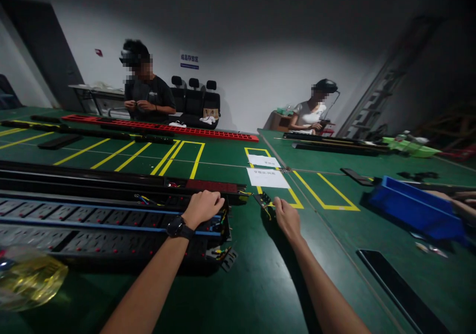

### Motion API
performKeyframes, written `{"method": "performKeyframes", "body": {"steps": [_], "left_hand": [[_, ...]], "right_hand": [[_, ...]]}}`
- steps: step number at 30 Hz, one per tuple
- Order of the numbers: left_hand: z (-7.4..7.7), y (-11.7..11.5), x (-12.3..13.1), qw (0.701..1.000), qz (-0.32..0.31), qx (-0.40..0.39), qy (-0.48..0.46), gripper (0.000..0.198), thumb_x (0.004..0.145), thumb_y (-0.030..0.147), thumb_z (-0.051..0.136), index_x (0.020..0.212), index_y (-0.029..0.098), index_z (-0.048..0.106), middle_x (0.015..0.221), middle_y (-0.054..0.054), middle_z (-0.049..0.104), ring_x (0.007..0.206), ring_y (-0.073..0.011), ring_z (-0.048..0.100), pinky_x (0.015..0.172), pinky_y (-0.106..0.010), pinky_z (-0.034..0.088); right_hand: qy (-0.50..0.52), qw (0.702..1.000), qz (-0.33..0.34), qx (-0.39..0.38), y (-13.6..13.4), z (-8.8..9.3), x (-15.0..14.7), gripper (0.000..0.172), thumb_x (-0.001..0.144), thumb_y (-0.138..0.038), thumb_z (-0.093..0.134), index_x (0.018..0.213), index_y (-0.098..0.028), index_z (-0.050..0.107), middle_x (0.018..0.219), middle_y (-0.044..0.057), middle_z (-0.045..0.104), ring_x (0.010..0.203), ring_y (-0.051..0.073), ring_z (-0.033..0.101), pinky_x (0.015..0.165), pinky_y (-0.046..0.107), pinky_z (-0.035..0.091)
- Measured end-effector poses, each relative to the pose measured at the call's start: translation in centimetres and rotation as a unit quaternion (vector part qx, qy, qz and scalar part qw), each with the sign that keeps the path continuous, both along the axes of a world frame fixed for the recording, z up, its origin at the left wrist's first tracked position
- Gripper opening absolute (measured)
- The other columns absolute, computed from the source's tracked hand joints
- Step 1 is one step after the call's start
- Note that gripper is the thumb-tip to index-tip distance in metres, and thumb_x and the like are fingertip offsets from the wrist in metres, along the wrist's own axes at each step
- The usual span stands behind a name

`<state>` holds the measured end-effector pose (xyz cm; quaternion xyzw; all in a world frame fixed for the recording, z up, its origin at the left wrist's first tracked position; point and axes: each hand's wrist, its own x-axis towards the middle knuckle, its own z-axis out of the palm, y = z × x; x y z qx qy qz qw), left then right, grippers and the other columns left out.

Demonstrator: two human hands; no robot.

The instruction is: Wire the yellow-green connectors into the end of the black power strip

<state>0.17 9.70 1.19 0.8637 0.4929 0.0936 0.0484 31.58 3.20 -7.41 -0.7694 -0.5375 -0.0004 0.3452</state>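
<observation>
Green counter [241,284] with yellow lines, dim workshop, two other people seated at the far side. Left: long black power strip [92,220], sockets fitted along it, near end open with loose wires [223,251] showing; left hand [203,207] curled shut over that end, gripping it. Right hand [287,218] just beside, fingers pinched on a small wired part [265,198] held clear of the strip near the paper sheets [267,178], so the end wiring looks unfinished; blue bin [412,207] far right.
</observation>
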Motion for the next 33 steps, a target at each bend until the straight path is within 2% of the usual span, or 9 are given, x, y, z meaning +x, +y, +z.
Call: {"method": "performKeyframes", "body": {"steps": [2,4,7,10,13,17,23,28,33], "left_hand": [[-0.1,0.1,0.0,1.000,-0.001,0.005,0.004,0.041,0.105,0.044,0.041,0.096,0.023,0.075,0.093,-0.013,0.079,0.092,-0.0304,0.076,0.082,-0.037,0.052],[-0.2,0.2,0.0,1.000,-0.002,0.008,0.010,0.042,0.105,0.044,0.040,0.096,0.023,0.075,0.095,-0.013,0.079,0.092,-0.0307,0.076,0.081,-0.038,0.052],[-0.1,0.2,0.0,1.000,0.002,0.002,0.012,0.043,0.105,0.044,0.040,0.095,0.022,0.075,0.095,-0.013,0.079,0.092,-0.0289,0.076,0.081,-0.035,0.052],[0.0,0.2,0.0,1.000,0.001,-0.002,0.010,0.043,0.105,0.045,0.041,0.094,0.022,0.075,0.095,-0.012,0.079,0.091,-0.0274,0.076,0.080,-0.033,0.051],[0.0,0.1,-0.1,1.000,-0.004,0.003,0.012,0.044,0.105,0.044,0.039,0.093,0.022,0.076,0.095,-0.012,0.079,0.091,-0.0282,0.076,0.080,-0.034,0.051],[0.0,0.1,-0.2,1.000,-0.010,0.006,0.016,0.044,0.105,0.043,0.038,0.095,0.023,0.076,0.096,-0.013,0.079,0.091,-0.0285,0.076,0.082,-0.035,0.052],[0.0,0.1,-0.2,1.000,-0.017,0.011,0.018,0.042,0.104,0.042,0.040,0.093,0.023,0.075,0.093,-0.012,0.079,0.090,-0.0294,0.076,0.079,-0.035,0.052],[0.2,-0.1,-0.2,1.000,-0.019,0.014,0.014,0.041,0.104,0.041,0.040,0.092,0.022,0.075,0.093,-0.013,0.079,0.090,-0.0307,0.077,0.078,-0.036,0.052],[0.4,-0.3,-0.1,1.000,-0.017,0.011,0.020,0.042,0.104,0.040,0.040,0.090,0.021,0.074,0.093,-0.013,0.079,0.092,-0.0319,0.077,0.078,-0.037,0.053]], "right_hand": [[-0.003,1.000,0.014,-0.012,0.0,-0.1,-0.5,0.052,0.105,-0.054,0.037,0.086,-0.023,0.074,0.073,0.008,0.068,0.070,0.025,0.063,0.063,0.032,0.041],[-0.026,0.998,0.058,-0.010,0.1,-0.2,-1.2,0.040,0.100,-0.052,0.049,0.095,-0.022,0.075,0.081,0.007,0.070,0.078,0.026,0.065,0.069,0.033,0.045],[-0.061,0.992,0.114,-0.006,0.2,-0.5,-2.1,0.024,0.093,-0.039,0.060,0.100,-0.022,0.076,0.089,0.007,0.070,0.087,0.026,0.066,0.078,0.034,0.050],[-0.068,0.985,0.159,-0.005,0.2,-0.7,-2.7,0.022,0.093,-0.026,0.054,0.096,-0.023,0.076,0.093,0.008,0.070,0.091,0.027,0.066,0.083,0.036,0.051],[-0.048,0.981,0.187,0.008,0.2,-0.7,-3.1,0.024,0.094,-0.025,0.052,0.097,-0.024,0.076,0.097,0.008,0.072,0.097,0.027,0.066,0.088,0.038,0.052],[0.017,0.982,0.180,0.054,0.4,-0.6,-3.8,0.025,0.095,-0.030,0.053,0.104,-0.022,0.074,0.097,0.008,0.073,0.092,0.026,0.066,0.085,0.040,0.053],[0.084,0.974,0.161,0.137,0.9,0.0,-4.8,0.033,0.095,-0.037,0.056,0.118,-0.019,0.070,0.087,0.006,0.072,0.080,0.024,0.064,0.079,0.038,0.053],[0.078,0.972,0.184,0.122,2.1,0.7,-4.9,0.032,0.096,-0.037,0.055,0.118,-0.018,0.069,0.088,0.007,0.073,0.081,0.025,0.065,0.080,0.037,0.052],[0.073,0.975,0.167,0.125,3.8,0.5,-5.2,0.034,0.095,-0.037,0.053,0.120,-0.019,0.066,0.086,0.005,0.073,0.079,0.024,0.066,0.079,0.036,0.051]]}}
